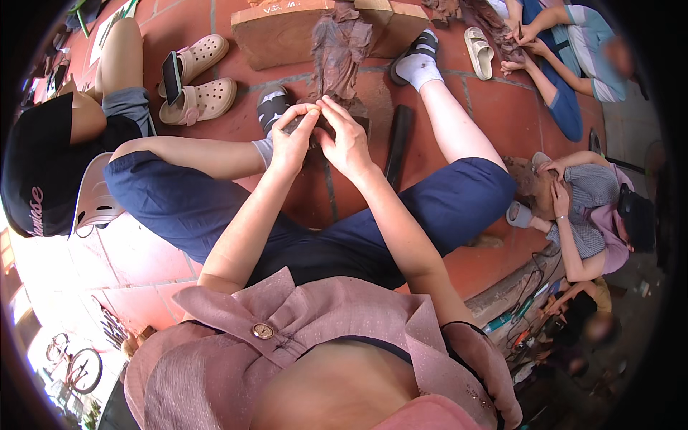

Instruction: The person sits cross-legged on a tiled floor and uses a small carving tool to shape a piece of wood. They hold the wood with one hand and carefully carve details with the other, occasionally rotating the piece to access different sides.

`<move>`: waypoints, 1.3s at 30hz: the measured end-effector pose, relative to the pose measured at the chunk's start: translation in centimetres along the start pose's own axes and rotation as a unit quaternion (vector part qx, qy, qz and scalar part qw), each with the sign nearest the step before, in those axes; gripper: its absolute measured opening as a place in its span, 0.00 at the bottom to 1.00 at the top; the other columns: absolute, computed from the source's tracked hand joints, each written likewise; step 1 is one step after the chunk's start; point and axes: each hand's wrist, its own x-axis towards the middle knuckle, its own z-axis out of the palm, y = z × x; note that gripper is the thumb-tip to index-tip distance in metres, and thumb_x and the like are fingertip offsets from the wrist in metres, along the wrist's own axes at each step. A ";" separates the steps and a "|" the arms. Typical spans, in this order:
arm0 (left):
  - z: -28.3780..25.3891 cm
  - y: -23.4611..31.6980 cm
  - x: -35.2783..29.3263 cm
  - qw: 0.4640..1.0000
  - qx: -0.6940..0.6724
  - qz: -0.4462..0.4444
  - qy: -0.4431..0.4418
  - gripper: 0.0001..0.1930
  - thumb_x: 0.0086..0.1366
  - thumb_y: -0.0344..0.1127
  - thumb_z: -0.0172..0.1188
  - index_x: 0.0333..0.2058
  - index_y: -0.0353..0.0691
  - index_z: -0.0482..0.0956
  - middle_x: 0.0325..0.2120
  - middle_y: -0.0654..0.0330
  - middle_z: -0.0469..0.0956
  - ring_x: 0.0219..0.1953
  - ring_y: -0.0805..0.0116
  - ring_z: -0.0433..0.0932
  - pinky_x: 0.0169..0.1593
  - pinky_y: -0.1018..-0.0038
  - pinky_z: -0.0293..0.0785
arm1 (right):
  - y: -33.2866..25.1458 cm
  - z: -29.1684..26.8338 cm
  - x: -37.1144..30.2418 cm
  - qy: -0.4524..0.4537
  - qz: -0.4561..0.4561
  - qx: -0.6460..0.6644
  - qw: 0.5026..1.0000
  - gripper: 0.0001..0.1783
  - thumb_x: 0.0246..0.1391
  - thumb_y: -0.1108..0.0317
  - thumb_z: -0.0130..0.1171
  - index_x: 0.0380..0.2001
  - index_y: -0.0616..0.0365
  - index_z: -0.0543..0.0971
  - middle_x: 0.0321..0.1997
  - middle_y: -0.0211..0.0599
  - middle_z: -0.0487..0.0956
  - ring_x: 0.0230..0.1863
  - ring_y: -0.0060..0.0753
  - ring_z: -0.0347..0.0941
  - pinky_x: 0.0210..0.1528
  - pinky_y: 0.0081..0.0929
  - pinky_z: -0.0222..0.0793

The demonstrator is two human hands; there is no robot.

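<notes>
i see the left hand (292, 140) and right hand (347, 143) with curled fingers drawn in, their tips meeting or nearly so; i cannot tell what they pinch. both bare forearms (247, 222) reach forward between knees in navy-blue cloth trousers (459, 201). just beyond is the reddish-brown carved draped figure (341, 54), before an orange-brown wooden block (276, 43).
</notes>
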 end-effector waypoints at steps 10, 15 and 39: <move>2.0 -0.3 2.2 0.999 -0.037 0.006 -0.013 0.05 0.61 0.31 0.60 0.36 0.39 0.80 0.29 0.68 0.77 0.30 0.81 0.71 0.34 0.84 0.66 | 0.7 0.0 0.7 0.056 -0.031 -0.054 0.996 0.34 0.42 0.76 0.62 0.56 0.65 0.67 0.61 0.54 0.65 0.59 0.51 0.66 0.58 0.35 0.65; 1.7 0.6 1.0 1.000 -0.024 0.001 0.005 0.04 0.61 0.30 0.60 0.35 0.39 0.80 0.31 0.68 0.78 0.31 0.81 0.71 0.35 0.83 0.67 | 0.5 -0.8 0.4 0.016 -0.030 -0.046 0.998 0.33 0.43 0.75 0.60 0.56 0.65 0.67 0.61 0.54 0.65 0.57 0.50 0.67 0.57 0.35 0.67; 4.4 2.4 -4.3 0.823 0.462 0.298 -0.140 0.20 0.53 0.42 0.63 0.41 0.33 0.74 0.43 0.44 0.72 0.54 0.40 0.65 0.59 0.54 0.59 | 0.8 -2.6 -0.3 0.131 -0.012 0.034 0.991 0.13 0.42 0.79 0.55 0.35 0.58 0.76 0.30 0.38 0.74 0.29 0.36 0.74 0.29 0.27 0.70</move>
